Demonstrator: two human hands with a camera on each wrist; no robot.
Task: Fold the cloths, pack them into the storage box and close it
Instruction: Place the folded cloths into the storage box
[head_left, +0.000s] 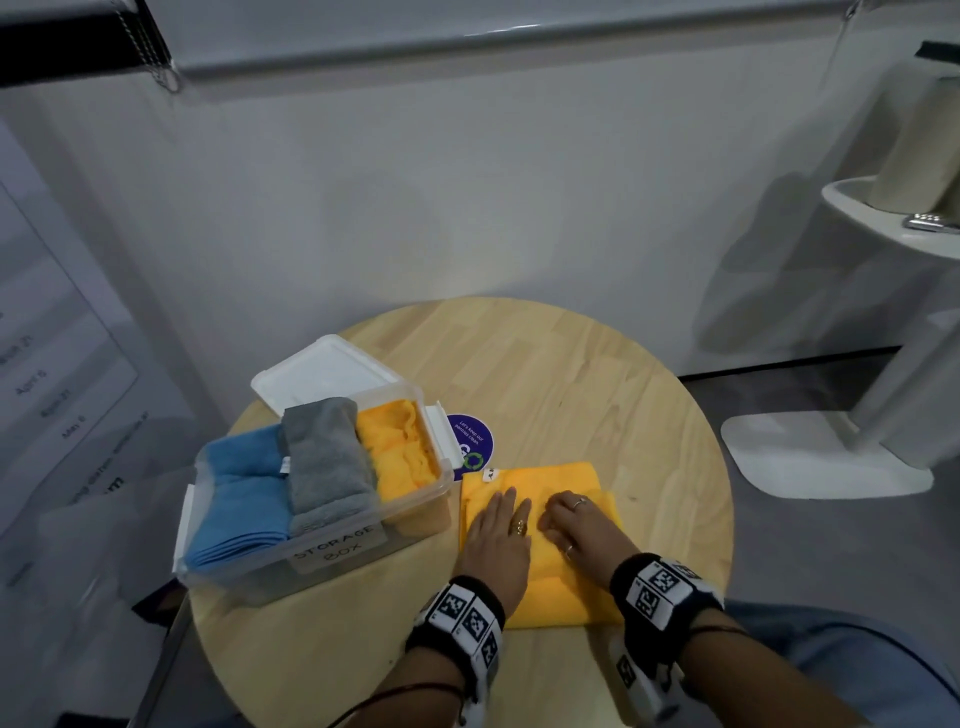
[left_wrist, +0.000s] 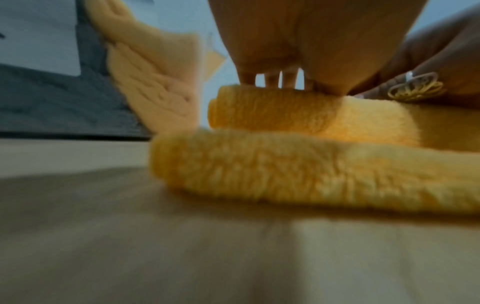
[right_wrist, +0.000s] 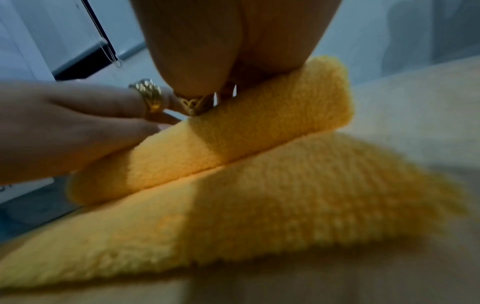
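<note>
A yellow cloth (head_left: 545, 478) lies folded on the round wooden table (head_left: 597, 395), just right of the clear storage box (head_left: 311, 566). My left hand (head_left: 501, 512) lies flat on it with straight fingers. My right hand (head_left: 558, 514) presses the cloth beside it, fingers a little bent. In the left wrist view the fingers (left_wrist: 270, 79) rest on the top fold of the cloth (left_wrist: 285, 170). The right wrist view shows the cloth (right_wrist: 259, 205) in two layers. The box holds a blue cloth (head_left: 244, 499), a grey cloth (head_left: 327, 457) and a yellow cloth (head_left: 400, 447). Its white lid (head_left: 322, 369) lies behind it.
A purple round sticker (head_left: 472, 439) is on the table between the box and the cloth. A white stand with a flat base (head_left: 810, 457) is on the floor to the right. A grey wall runs behind the table.
</note>
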